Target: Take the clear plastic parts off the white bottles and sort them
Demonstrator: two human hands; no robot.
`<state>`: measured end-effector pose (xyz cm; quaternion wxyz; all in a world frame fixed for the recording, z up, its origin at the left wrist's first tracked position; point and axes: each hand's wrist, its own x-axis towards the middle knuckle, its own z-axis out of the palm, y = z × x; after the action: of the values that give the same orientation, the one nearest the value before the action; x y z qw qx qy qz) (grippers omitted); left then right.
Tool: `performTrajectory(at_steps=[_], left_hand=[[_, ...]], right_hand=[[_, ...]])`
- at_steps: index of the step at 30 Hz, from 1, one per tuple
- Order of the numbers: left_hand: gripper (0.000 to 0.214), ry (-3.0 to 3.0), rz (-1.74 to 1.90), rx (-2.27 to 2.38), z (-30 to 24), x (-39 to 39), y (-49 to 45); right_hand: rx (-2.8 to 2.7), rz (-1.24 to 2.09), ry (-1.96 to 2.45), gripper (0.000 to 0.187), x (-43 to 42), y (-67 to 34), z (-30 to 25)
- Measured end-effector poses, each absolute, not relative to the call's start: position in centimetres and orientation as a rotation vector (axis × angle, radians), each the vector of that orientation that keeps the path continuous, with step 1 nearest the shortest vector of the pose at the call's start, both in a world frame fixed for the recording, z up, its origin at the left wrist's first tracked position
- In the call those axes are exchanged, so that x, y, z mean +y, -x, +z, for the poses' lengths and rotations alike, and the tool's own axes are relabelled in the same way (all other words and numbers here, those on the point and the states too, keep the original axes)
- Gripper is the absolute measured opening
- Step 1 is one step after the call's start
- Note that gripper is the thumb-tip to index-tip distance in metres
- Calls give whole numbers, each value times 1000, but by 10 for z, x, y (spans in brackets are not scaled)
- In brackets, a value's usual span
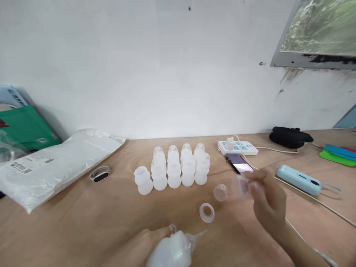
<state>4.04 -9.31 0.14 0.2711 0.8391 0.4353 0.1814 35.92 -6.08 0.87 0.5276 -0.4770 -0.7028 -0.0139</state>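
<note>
At the bottom, my left hand point(144, 241) is closed around a white baby bottle point(169, 252) that lies tilted. A scrap of clear film point(194, 239) sticks out beside the bottle, and a small clear round piece point(172, 227) shows by my fingertips. My right hand point(268, 205), smeared by motion, pinches a translucent plastic piece point(241, 186) whose kind I cannot make out. Left of it on the table are a clear dome cap point(220, 193) and a white collar ring point(207, 213). Farther back, several white bottles point(174, 178) with clear caps stand in rows; one open bottle point(144, 181) has no cap.
On the wooden table point(83, 230), a wristband point(99, 174) and a white plastic mailer point(55, 163) lie left. To the right are a power strip point(244, 148), a phone point(240, 164), a light-blue device point(299, 180), a black case point(290, 137) and trailing cables.
</note>
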Motion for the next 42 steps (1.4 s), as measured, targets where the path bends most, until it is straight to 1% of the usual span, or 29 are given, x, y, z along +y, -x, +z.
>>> performTrajectory(at_steps=[2,3,7,10,13,15,17,20,21,23,27,29,31,32,34,35,37,38,39,41,42], left_hand=[[53,-2211,568,1234,5,-95,-27],[54,-2176,615,1260,7,-95,-24],[30,-2094,717,1285,14,-86,-28],[30,-2118,704,1317,17,-80,-40],[27,-2310,664,1328,18,-76,-53],[23,-2525,663,1325,17,-74,-62],[21,-2772,645,1314,15,-71,-72],[28,-3166,614,1307,7,-68,-87],[30,-3278,620,1311,4,-68,-91],[33,-3424,651,1326,-2,-67,-98],[37,-3406,559,1278,-7,-64,-101],[28,-3269,413,1226,-2,-62,-98],[15,-3080,252,1217,6,-60,-95],[12,-2995,185,1223,10,-60,-94],[16,-2894,119,1251,17,-58,-92],[18,-2882,105,1264,19,-58,-92],[19,-2902,90,1275,20,-57,-93],[18,-2925,84,1276,19,-56,-93],[16,-2950,75,1275,19,-56,-93],[14,-2991,74,1280,18,-54,-92],[15,-3004,85,1285,17,-53,-92]], right_hand=[[-1609,-165,1295,24,-46,-370,18],[-1647,-201,1377,27,-40,-372,20],[-2047,-267,1582,37,-27,-366,8],[-2150,-320,1601,38,-25,-360,-3],[-2028,-276,1496,41,-31,-352,-4],[-1995,-40,1360,41,-40,-344,-3],[-2032,355,1194,40,-50,-332,-3],[-2014,927,984,57,-64,-314,-6],[-1970,1048,972,59,-67,-309,-7],[-1875,1156,1052,51,-71,-301,-10],[-1842,1092,1190,26,-72,-297,-14],[-1931,991,1139,18,-73,-299,-14],[-2053,767,1030,16,-73,-301,-15],[-2108,630,955,17,-73,-302,-15],[-2166,394,813,22,-72,-304,-16],[-2170,329,780,27,-71,-304,-16],[-2147,333,810,45,-71,-305,-15],[-2131,400,868,48,-71,-305,-14],[-2113,498,940,43,-72,-305,-12],[-2068,702,1068,23,-73,-306,-9],[-2044,764,1091,20,-73,-307,-8]])
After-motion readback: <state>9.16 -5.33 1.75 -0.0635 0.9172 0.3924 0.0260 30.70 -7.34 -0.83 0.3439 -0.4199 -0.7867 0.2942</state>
